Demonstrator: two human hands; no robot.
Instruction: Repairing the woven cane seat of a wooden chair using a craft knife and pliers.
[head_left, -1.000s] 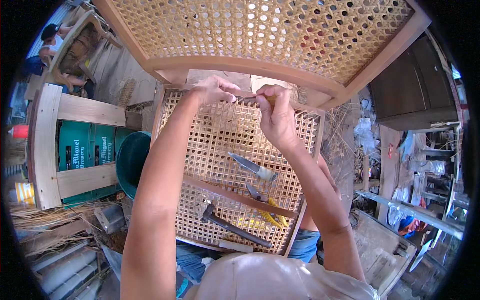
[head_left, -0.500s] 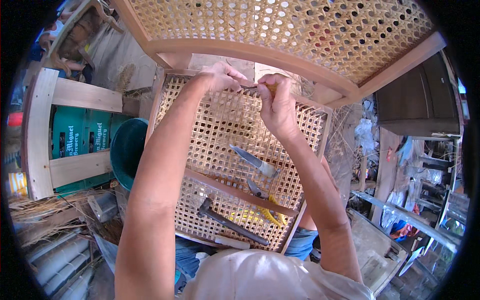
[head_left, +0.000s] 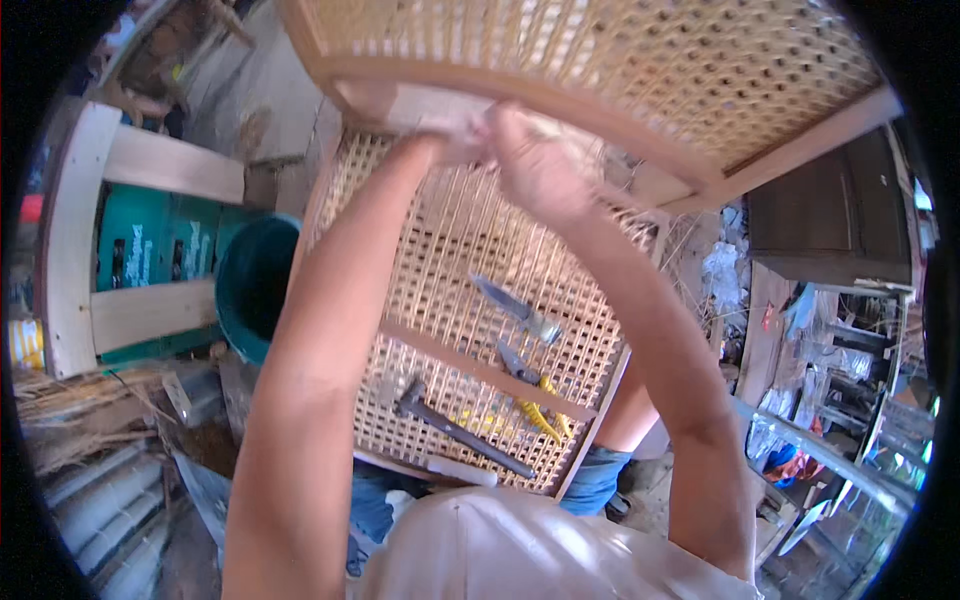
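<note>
A wooden chair's open-weave cane seat (head_left: 440, 245) lies before me, below its woven cane backrest (head_left: 590, 50). Both hands meet at the seat's far edge, under the backrest's lower rail. My left hand (head_left: 455, 147) is smeared by motion, its fingers partly hidden beside the right. Blurred too, my right hand (head_left: 545, 180) looks curled closed; whatever it grips does not show clearly. On the seat rest a knife (head_left: 505, 300) with a pale handle end, pruning shears (head_left: 538, 408) with yellow handles and a dark hammer (head_left: 465, 438). Both hands are well away from these tools.
To the left stand a dark green bucket (head_left: 228, 290), green crates (head_left: 150, 240) and a pale wooden frame (head_left: 70, 245). A dark cabinet (head_left: 830, 205) is at the far right. Cane scraps (head_left: 100, 420) and several light-coloured poles (head_left: 100, 510) lie at the lower left.
Earlier my right hand showed a thin dark-tipped tool with an orange-brown handle, its tip by my left fingers. My right hand has since moved up and left against the left; blur hides the tool.
</note>
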